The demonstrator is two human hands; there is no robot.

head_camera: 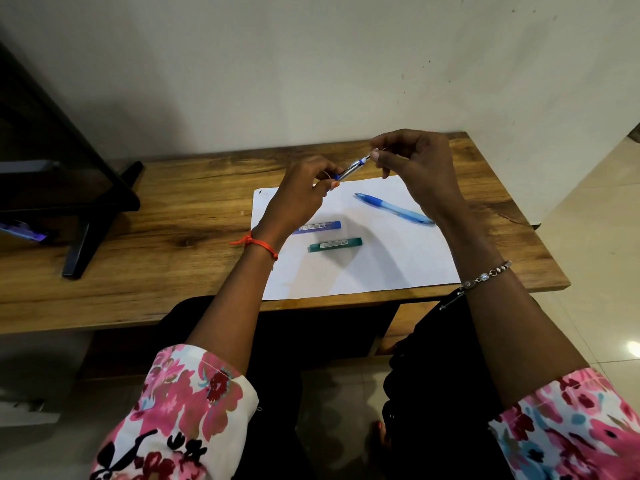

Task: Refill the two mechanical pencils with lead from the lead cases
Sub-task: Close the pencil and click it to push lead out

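From the head camera, a person sits at a wooden table (156,271) with a strong brown grain, pushed against a pale, slightly stained wall (311,64). A smooth white sheet of paper (381,265) lies flat on the table in front of the person.

The left hand (298,199) is raised above the paper and closed around the lower part of a slim silver pencil (351,169) with blue parts — the pencil is tilted, its upper end pointing up and to the right. The right hand (415,164) pinches that upper end between thumb and forefinger, while the other fingers are curled loosely. Whether a lead is between the fingertips is too small to tell.

The second pencil, a light blue plastic one (394,208), lies slanted on the paper under the right wrist. Two flat, long lead cases lie near the middle of the paper: the blue case (320,226), partly hidden by the left wrist, and just below it the green case (335,244), both with small pale labels.

An orange thread (258,243) is tied on the left wrist, a thin metal bracelet (485,276) with beads on the right. The sleeves (194,403) are of floral cloth, pink and white. At the left stands a dark, angular stand (93,216).
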